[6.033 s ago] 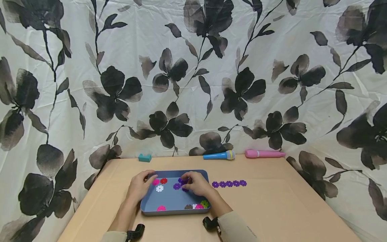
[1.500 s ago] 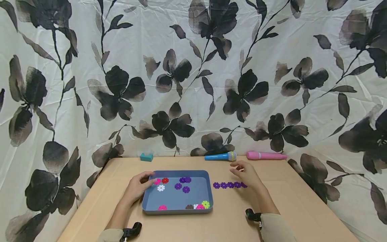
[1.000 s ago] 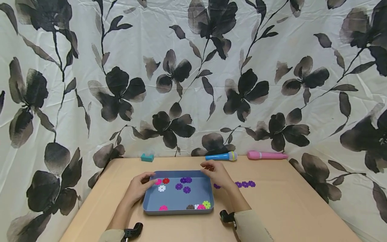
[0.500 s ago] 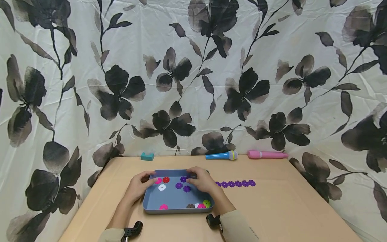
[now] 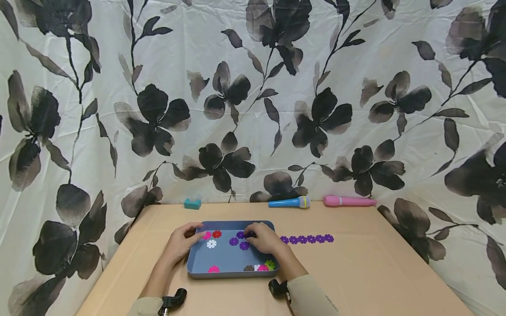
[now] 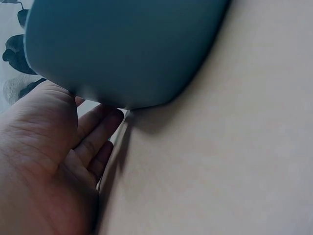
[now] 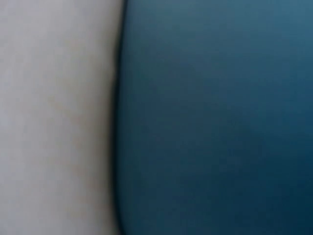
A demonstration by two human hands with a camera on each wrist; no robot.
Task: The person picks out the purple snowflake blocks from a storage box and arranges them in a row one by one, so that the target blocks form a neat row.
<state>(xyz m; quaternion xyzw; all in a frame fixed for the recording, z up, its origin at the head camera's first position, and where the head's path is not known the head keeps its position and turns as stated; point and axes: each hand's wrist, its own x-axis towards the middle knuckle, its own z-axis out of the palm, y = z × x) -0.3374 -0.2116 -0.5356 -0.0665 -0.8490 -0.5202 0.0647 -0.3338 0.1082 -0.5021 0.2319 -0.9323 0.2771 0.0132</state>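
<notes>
Here, left hand (image 5: 181, 242) pinches tray (image 5: 229, 275) corner; right hand (image 5: 265, 239) arches inside (grip unclear).

The tray (image 5: 229, 258) looks like smooth matt plastic, the table (image 5: 375, 272) smooth and matt, the far backdrop (image 5: 261, 131) creased cloth.

No legible txt; marks (image 5: 331, 303) on R sleeve (image 5: 310, 296) too small

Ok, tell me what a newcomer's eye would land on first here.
Probably the big dark flowers on the white cloth behind the table. Next would likely come the blue-gray tray of colorful flower pieces, left hand at its rim, right hand over it, and the purple row to its right.
</notes>
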